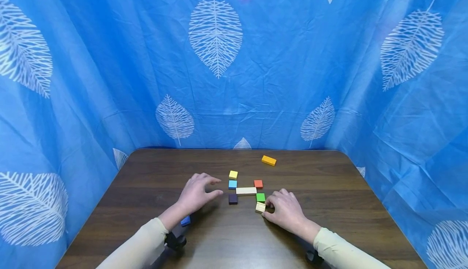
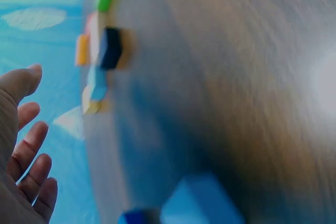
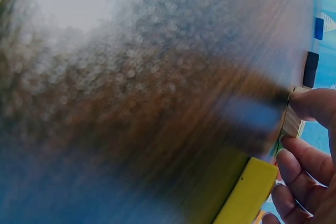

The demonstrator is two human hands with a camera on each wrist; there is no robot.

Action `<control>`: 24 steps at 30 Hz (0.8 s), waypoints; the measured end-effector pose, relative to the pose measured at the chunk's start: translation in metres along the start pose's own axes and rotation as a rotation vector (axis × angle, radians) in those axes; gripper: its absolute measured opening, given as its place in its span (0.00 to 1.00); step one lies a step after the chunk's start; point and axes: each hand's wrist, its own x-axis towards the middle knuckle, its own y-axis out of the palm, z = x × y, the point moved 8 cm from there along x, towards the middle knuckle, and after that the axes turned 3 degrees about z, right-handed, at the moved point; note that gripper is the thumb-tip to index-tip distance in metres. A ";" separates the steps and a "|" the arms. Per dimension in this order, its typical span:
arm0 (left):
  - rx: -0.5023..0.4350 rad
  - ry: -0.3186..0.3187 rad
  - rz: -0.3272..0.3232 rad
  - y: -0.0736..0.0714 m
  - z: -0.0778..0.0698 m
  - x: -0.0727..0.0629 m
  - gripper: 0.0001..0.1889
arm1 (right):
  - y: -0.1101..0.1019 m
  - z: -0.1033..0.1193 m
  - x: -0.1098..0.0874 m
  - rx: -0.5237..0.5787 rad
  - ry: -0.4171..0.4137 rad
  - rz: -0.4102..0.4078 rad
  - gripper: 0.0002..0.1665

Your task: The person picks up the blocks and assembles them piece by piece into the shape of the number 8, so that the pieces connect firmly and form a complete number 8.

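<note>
My right hand [image 1: 287, 209] pinches a small cream block [image 1: 260, 207] between thumb and forefinger, right at the near side of a green block [image 1: 261, 197]. In the right wrist view the thumb and forefinger lie on opposite sides of that cream block [image 3: 293, 121]. My left hand [image 1: 195, 191] hovers over the table with fingers spread and holds nothing. Closest to its fingertips are a light blue block [image 1: 232, 184] and a black block [image 1: 232, 199]. A long cream block [image 1: 246, 191] lies between these and the green block, and a red block [image 1: 258, 184] sits behind its right end.
A small yellow block [image 1: 233, 174] lies behind the light blue one. Farther back is an orange block [image 1: 269, 160]. A blue block [image 1: 185, 220] shows beside my left wrist. In the right wrist view a long yellow block [image 3: 247, 192] lies near the right hand. Blue curtain surrounds the wooden table [image 1: 310, 171].
</note>
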 end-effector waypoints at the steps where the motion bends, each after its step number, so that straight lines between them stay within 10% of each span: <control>1: 0.000 -0.010 -0.016 -0.008 0.003 -0.003 0.19 | 0.000 0.000 0.000 0.000 0.001 0.001 0.18; 6: 0.021 -0.066 -0.033 -0.030 0.026 -0.030 0.19 | 0.000 0.000 0.000 0.000 0.004 0.003 0.17; 16: 0.087 -0.169 0.028 -0.025 0.070 -0.092 0.22 | 0.000 0.000 0.000 0.011 0.007 0.005 0.17; 24: 0.125 -0.187 0.024 -0.020 0.075 -0.108 0.23 | 0.000 0.001 0.001 0.002 0.001 -0.003 0.17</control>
